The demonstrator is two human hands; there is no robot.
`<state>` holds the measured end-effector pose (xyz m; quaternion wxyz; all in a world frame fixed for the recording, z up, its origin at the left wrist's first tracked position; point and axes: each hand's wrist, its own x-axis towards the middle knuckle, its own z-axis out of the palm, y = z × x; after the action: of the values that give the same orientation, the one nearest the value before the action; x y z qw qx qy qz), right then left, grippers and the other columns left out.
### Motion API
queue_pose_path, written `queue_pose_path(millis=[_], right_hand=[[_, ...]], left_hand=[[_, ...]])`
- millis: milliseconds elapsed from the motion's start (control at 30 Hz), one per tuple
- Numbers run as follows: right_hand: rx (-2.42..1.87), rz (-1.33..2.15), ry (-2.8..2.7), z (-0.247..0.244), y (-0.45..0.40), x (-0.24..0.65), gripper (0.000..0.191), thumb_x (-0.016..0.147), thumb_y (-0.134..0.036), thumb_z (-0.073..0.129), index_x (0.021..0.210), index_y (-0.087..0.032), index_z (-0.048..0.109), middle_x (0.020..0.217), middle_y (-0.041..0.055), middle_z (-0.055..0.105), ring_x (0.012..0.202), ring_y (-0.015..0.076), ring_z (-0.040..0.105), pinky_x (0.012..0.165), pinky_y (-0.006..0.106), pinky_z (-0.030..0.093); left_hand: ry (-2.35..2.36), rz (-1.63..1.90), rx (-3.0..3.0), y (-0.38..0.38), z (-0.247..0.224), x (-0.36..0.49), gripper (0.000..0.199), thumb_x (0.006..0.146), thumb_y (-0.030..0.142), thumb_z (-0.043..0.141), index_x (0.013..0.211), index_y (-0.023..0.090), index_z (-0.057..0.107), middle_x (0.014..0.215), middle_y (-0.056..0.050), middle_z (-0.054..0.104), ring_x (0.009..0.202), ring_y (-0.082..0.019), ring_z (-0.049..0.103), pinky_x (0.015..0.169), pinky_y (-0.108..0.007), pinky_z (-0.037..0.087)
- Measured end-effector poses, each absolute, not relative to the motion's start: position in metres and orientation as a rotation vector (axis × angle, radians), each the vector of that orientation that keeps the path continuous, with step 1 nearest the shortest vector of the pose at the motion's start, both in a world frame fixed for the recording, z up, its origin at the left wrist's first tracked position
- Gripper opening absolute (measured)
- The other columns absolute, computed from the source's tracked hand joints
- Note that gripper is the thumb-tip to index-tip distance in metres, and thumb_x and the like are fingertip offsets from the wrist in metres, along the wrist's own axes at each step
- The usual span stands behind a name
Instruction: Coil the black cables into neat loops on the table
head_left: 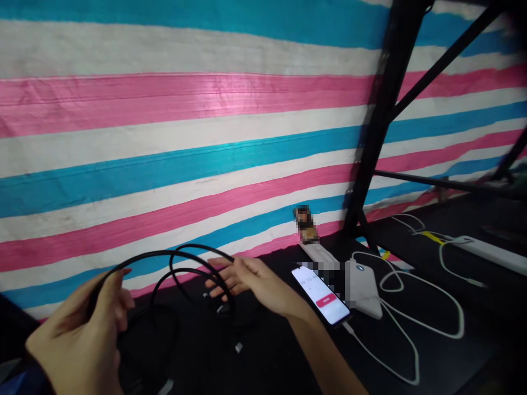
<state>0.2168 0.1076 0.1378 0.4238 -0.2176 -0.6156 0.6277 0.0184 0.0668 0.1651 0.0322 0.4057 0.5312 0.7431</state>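
A black cable [142, 255] hangs in loose loops between my two hands above the dark tabletop. My left hand [84, 329], at the lower left, is closed around the cable, its thumb pressed over the strand. My right hand [251, 280] reaches in from the lower right with its fingers spread. Cable strands cross its fingers and touch near the thumb, without the fingers closing on them. The lower loops blend into the black surface, so the cable's ends cannot be made out.
A lit phone [323, 296] lies right of my right forearm, beside a white power bank [364, 291] with white cords [415, 362]. Small pale scraps [239, 347] dot the black tabletop [267, 365]. Behind are a striped tarp [185, 137] and a black metal frame [374, 142]. A white bar [494, 255] lies far right.
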Motion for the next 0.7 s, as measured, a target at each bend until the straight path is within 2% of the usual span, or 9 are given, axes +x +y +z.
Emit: queue_pose_path(millis=[67, 133, 200, 300, 400, 467, 533, 600, 700], right_hand=[[-0.508, 1.647, -1.524, 0.137, 0.105, 0.209, 0.055, 0.091, -0.058, 0.032, 0.121, -0.019, 0.058, 0.081, 0.0066, 0.068, 0.06, 0.0109, 0.063, 0.056, 0.022, 0.043], [-0.482, 1.648, -1.507, 0.14, 0.102, 0.21, 0.055, 0.091, -0.057, 0.032, 0.12, -0.019, 0.059, 0.07, 0.0023, 0.063, 0.045, 0.005, 0.049, 0.046, 0.019, 0.032], [-0.538, 1.535, -1.492, 0.145, 0.101, 0.218, 0.046, 0.087, -0.053, 0.049, 0.115, -0.019, 0.063, 0.067, -0.0009, 0.057, 0.044, 0.0034, 0.039, 0.044, 0.02, 0.027], [-0.682, 1.288, -1.48, 0.15, 0.103, 0.236, 0.034, 0.079, -0.036, 0.066, 0.108, -0.019, 0.067, 0.062, -0.0031, 0.055, 0.051, 0.0059, 0.042, 0.049, 0.02, 0.031], [-0.76, 1.165, -1.526, 0.153, 0.106, 0.251, 0.028, 0.083, -0.031, 0.061, 0.106, -0.018, 0.069, 0.05, -0.0049, 0.051, 0.049, 0.0069, 0.045, 0.049, 0.02, 0.032], [-0.821, 1.139, -1.569, 0.154, 0.105, 0.254, 0.026, 0.079, -0.029, 0.064, 0.101, -0.018, 0.071, 0.047, -0.006, 0.047, 0.043, 0.0061, 0.044, 0.044, 0.019, 0.03], [-0.878, 1.136, -1.63, 0.155, 0.1, 0.253, 0.024, 0.071, -0.026, 0.07, 0.094, -0.019, 0.074, 0.046, -0.0066, 0.044, 0.039, 0.0058, 0.044, 0.039, 0.018, 0.027], [-0.883, 1.141, -1.695, 0.157, 0.092, 0.25, 0.023, 0.067, -0.023, 0.073, 0.089, -0.02, 0.076, 0.046, -0.0064, 0.044, 0.037, 0.0054, 0.043, 0.036, 0.017, 0.027], [-0.841, 1.121, -1.665, 0.158, 0.086, 0.248, 0.018, 0.068, -0.026, 0.072, 0.085, -0.019, 0.076, 0.048, -0.0047, 0.048, 0.037, 0.0048, 0.041, 0.034, 0.016, 0.027]], left_hand=[[1.619, 2.313, 1.214, 0.07, 0.165, 0.031, 0.021, 0.07, 0.036, 0.07, 0.083, 0.02, 0.069, 0.049, 0.007, 0.046, 0.043, -0.007, 0.037, 0.041, -0.023, 0.026], [1.644, 2.315, 1.199, 0.071, 0.162, 0.035, 0.021, 0.072, 0.038, 0.069, 0.085, 0.022, 0.07, 0.051, 0.007, 0.046, 0.044, -0.006, 0.037, 0.041, -0.022, 0.027], [1.675, 2.278, 1.231, 0.072, 0.157, 0.028, 0.022, 0.072, 0.041, 0.068, 0.084, 0.023, 0.07, 0.051, 0.006, 0.046, 0.043, -0.006, 0.036, 0.04, -0.021, 0.026], [1.699, 1.964, 1.513, 0.078, 0.145, 0.0, 0.03, 0.065, 0.05, 0.07, 0.078, 0.024, 0.068, 0.053, 0.005, 0.054, 0.043, -0.008, 0.043, 0.04, -0.019, 0.035], [1.651, 1.657, 1.801, 0.087, 0.135, -0.015, 0.056, 0.056, 0.054, 0.075, 0.105, 0.03, 0.061, 0.089, -0.001, 0.068, 0.075, -0.021, 0.065, 0.064, -0.03, 0.054], [1.589, 1.592, 1.981, 0.092, 0.133, -0.006, 0.087, 0.053, 0.055, 0.076, 0.13, 0.037, 0.041, 0.127, -0.004, 0.056, 0.11, -0.03, 0.057, 0.089, -0.046, 0.049], [1.511, 1.507, 2.137, 0.097, 0.133, 0.015, 0.103, 0.054, 0.055, 0.076, 0.14, 0.039, 0.022, 0.146, -0.005, 0.035, 0.129, -0.032, 0.039, 0.102, -0.054, 0.036], [1.436, 1.402, 2.227, 0.101, 0.135, 0.035, 0.098, 0.06, 0.052, 0.073, 0.142, 0.039, 0.02, 0.149, -0.004, 0.031, 0.133, -0.03, 0.034, 0.103, -0.052, 0.034], [1.427, 1.451, 2.184, 0.108, 0.134, 0.049, 0.054, 0.069, 0.045, 0.067, 0.12, 0.03, 0.056, 0.123, -0.005, 0.06, 0.113, -0.026, 0.055, 0.092, -0.039, 0.046]])
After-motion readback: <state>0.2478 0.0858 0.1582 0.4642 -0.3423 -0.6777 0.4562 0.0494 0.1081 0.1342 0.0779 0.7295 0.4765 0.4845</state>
